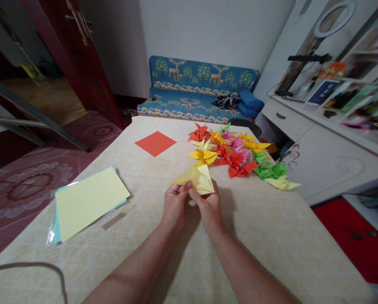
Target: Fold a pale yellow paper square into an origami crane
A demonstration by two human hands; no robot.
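Note:
Between both hands, a little above the table, is a pale yellow sheet of origami paper (202,179), partly folded, with creases and pointed corners. My left hand (177,198) pinches its left and lower part, thumb on top. My right hand (210,202) grips the right side, its thumb pressed near the lower middle and close to the left thumb. The fingers behind the paper are mostly hidden. Just beyond lies a pile of folded paper cranes in several colours, among them a yellow crane (203,156) and a red crane (241,168).
A flat red paper square (155,143) lies towards the table's far left. On the left, a stack of yellow and blue paper (90,202) rests in a clear wrapper. A grey cable (33,265) crosses the near left corner. A blue patterned sofa (201,88) stands behind the table (258,236).

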